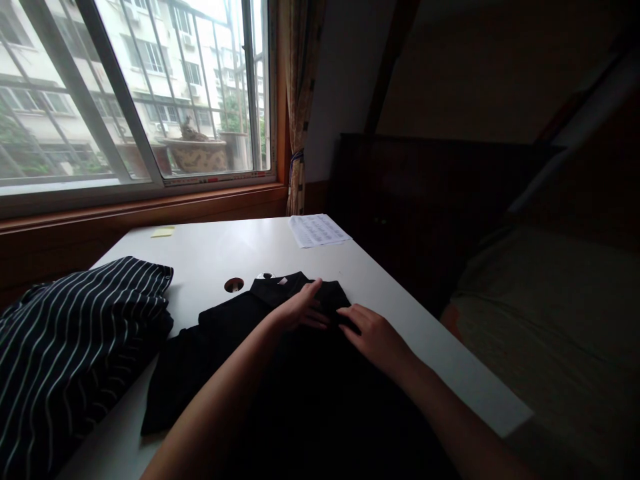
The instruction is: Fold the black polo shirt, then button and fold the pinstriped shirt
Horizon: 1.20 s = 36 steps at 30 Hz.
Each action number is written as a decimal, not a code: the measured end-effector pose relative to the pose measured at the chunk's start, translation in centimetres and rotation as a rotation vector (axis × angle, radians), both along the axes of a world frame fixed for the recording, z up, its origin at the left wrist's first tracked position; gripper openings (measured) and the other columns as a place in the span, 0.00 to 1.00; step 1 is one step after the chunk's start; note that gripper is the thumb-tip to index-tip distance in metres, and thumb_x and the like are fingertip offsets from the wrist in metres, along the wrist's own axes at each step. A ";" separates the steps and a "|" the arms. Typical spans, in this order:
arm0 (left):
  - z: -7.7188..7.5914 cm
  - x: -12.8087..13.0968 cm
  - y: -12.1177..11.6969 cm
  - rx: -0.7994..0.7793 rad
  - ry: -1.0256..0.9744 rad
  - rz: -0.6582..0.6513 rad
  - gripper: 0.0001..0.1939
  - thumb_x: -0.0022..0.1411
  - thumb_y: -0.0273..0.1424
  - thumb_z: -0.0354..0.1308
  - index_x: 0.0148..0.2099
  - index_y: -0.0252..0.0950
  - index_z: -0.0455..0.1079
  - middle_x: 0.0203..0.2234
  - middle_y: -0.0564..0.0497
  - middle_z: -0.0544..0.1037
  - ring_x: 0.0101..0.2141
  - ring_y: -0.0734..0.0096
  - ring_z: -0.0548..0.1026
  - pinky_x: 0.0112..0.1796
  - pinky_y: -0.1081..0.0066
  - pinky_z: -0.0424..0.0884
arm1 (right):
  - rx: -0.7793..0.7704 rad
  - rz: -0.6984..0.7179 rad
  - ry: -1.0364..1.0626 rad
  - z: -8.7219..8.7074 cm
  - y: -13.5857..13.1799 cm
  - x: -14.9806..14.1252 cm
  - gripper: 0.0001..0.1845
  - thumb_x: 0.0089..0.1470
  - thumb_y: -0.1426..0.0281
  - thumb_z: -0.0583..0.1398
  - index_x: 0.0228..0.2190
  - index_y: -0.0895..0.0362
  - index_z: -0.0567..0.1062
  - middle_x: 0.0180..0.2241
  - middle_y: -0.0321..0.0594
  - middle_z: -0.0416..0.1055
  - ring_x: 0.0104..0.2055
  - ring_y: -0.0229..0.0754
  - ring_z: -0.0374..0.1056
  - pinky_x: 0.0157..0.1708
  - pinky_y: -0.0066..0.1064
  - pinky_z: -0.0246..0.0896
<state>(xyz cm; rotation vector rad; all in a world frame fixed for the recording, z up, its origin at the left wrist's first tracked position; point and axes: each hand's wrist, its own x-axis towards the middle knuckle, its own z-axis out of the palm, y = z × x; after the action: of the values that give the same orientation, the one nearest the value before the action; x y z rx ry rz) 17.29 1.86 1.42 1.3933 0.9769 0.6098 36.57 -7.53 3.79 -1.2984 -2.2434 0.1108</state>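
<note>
A black collared shirt (220, 333) lies on the white table, its collar toward the window and one short sleeve spread to the left. My left hand (303, 308) rests on the shirt just below the collar, fingers stretched out and thumb raised apart. Close to its right, my right hand (373, 331) has its fingers bent on the dark cloth, with a fold of the shirt between thumb and forefinger. Deep shadow hides the lower part of the shirt and the exact grip.
A black-and-white striped garment (85, 340) is heaped at the table's left. Printed sheets (319, 231) and a yellow sticky note (163, 231) lie along the far edge of the white table (220, 250). A round cable hole (234, 285) sits beside the collar. Right of the table, a cloth-covered surface (550, 320) stands in shadow.
</note>
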 end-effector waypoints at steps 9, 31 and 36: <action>-0.2 -0.3 -1.4 -0.108 -0.147 0.111 0.36 0.55 0.21 0.60 0.64 0.43 0.57 0.38 0.49 0.72 0.34 0.68 0.74 0.31 0.72 0.75 | -0.175 -0.082 0.178 -1.1 -2.7 4.6 0.21 0.62 0.73 0.51 0.54 0.49 0.69 0.49 0.41 0.73 0.49 0.46 0.70 0.51 0.42 0.67; -0.1 1.1 -2.9 -0.153 -0.320 0.268 0.19 0.57 0.18 0.55 0.51 0.37 0.65 0.40 0.48 0.71 0.39 0.69 0.75 0.38 0.67 0.78 | -0.033 -0.062 -0.176 -4.7 -3.0 8.1 0.39 0.55 0.80 0.54 0.65 0.44 0.57 0.56 0.43 0.65 0.53 0.49 0.70 0.51 0.43 0.70; -0.8 1.5 -2.4 -0.083 -0.235 0.278 0.18 0.59 0.19 0.54 0.51 0.37 0.64 0.42 0.47 0.73 0.40 0.68 0.76 0.40 0.65 0.78 | 0.063 -0.059 -0.218 -4.5 -3.2 7.6 0.37 0.53 0.75 0.58 0.63 0.48 0.61 0.55 0.45 0.69 0.52 0.52 0.71 0.50 0.45 0.71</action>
<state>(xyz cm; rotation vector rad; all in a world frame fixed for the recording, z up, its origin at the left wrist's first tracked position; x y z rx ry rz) 18.74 -0.59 0.66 1.0926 1.0004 0.9083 44.12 -10.72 -0.74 -1.3995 -2.3645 -0.1277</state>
